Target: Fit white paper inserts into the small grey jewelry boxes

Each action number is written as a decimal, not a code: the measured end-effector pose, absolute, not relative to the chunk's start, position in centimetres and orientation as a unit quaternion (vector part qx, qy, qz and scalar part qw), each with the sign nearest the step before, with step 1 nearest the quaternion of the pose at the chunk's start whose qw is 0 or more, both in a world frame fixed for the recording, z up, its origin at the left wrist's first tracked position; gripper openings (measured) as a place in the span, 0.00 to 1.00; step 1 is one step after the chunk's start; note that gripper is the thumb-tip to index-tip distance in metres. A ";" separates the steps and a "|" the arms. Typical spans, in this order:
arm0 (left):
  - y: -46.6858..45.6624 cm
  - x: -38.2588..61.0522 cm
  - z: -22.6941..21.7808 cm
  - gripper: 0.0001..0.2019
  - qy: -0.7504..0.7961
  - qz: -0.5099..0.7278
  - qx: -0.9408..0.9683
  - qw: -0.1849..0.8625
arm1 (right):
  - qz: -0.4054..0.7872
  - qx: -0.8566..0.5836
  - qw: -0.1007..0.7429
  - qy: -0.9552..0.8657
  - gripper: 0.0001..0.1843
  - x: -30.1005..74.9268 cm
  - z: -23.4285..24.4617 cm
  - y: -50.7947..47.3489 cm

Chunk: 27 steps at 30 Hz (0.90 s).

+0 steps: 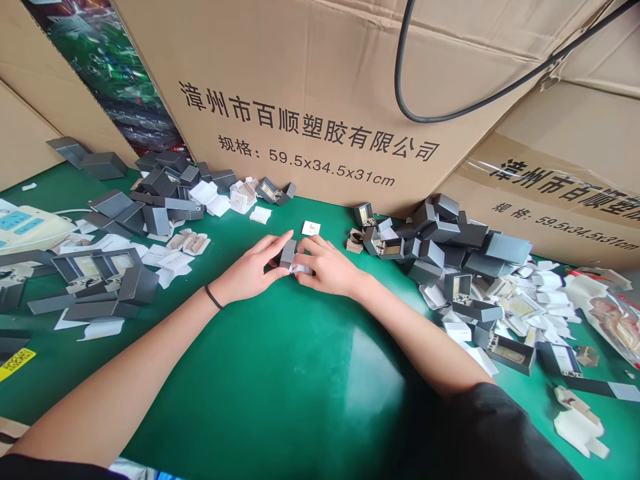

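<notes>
Near the middle of the green table, my left hand (255, 269) grips a small dark grey jewellery box (288, 254) between thumb and fingers. My right hand (327, 268) is closed at the box's right side, its fingertips curled on a whitish piece (302, 268) there. Whether that piece is inside the box or apart from it I cannot tell. Just beyond my fingers a small white card (311, 228) with a dark mark lies flat. A black band (213, 297) circles my left wrist.
Dark grey boxes (163, 183) and white paper inserts pile up at the left. Another heap of boxes (445, 233) and inserts (523, 300) covers the right side. Large cardboard cartons (300, 80) wall the back. A black cable (450, 119) hangs before them. A power strip (30, 223) lies far left.
</notes>
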<state>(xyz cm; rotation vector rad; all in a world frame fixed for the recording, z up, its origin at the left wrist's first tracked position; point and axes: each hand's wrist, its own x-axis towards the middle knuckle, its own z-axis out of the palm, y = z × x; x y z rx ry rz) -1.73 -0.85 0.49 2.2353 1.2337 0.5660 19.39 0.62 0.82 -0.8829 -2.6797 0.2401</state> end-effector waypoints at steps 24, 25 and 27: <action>0.5 -2.8 0.0 0.33 0.411 0.257 0.788 0.380 | 0.001 -0.244 0.164 -0.956 0.12 18.8 -0.9 0.5; 0.5 -2.8 -0.1 0.32 0.409 0.255 0.789 0.382 | 0.017 -0.248 0.171 -0.953 0.11 18.7 -1.0 0.5; 0.5 -2.8 -0.1 0.32 0.407 0.251 0.790 0.383 | 0.043 -0.254 0.182 -0.949 0.10 18.5 -1.2 0.6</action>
